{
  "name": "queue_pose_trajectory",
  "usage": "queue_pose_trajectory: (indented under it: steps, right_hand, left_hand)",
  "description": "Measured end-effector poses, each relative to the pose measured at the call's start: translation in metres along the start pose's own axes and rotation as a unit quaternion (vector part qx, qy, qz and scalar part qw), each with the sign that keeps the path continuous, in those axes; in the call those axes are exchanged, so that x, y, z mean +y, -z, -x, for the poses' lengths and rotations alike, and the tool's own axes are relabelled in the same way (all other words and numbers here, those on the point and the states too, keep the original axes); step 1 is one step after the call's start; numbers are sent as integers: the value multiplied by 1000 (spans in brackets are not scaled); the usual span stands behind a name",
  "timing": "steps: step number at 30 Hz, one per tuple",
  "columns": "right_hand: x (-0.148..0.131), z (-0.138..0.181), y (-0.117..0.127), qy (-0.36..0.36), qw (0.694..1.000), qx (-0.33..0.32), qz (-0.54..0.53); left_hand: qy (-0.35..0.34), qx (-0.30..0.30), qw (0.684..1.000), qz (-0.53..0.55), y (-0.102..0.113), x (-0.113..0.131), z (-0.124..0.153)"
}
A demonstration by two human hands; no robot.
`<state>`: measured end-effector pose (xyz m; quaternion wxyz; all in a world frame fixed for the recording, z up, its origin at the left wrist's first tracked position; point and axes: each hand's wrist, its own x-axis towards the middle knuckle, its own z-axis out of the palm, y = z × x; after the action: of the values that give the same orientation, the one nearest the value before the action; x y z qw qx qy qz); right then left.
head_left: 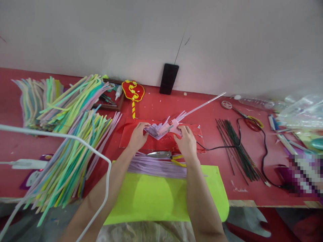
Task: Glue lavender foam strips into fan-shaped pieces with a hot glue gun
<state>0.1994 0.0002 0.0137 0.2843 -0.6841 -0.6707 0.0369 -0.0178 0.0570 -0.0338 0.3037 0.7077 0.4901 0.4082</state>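
Note:
My left hand (137, 136) presses its curled fingers onto a folded fan of pale purple strips (156, 131) lying on a red sheet (194, 136). My right hand (186, 141) is wrapped round a pink glue gun (174, 126), whose clear glue stick (204, 106) points up and to the right. The gun's nozzle touches the purple strips. A black cord (252, 141) runs from my right hand off to the right. More purple strips (156, 166) and scissors (161, 154) lie just below both hands.
Piles of coloured foam strips (70, 141) fill the left of the red table. A yellow-green sheet (156, 195) hangs over the front edge. Green wire stems (237, 148), yellow-handled scissors (249, 121), a black phone (168, 79), and a red ornament (133, 90) lie around.

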Motion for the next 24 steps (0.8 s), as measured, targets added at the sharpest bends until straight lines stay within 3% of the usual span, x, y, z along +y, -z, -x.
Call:
queue_pose_trajectory:
  steps: [24]
  right_hand:
    - [8,1,10,-8,1000,-20,-4]
  left_hand:
    - [8,-3,1000,0,0,-1,0]
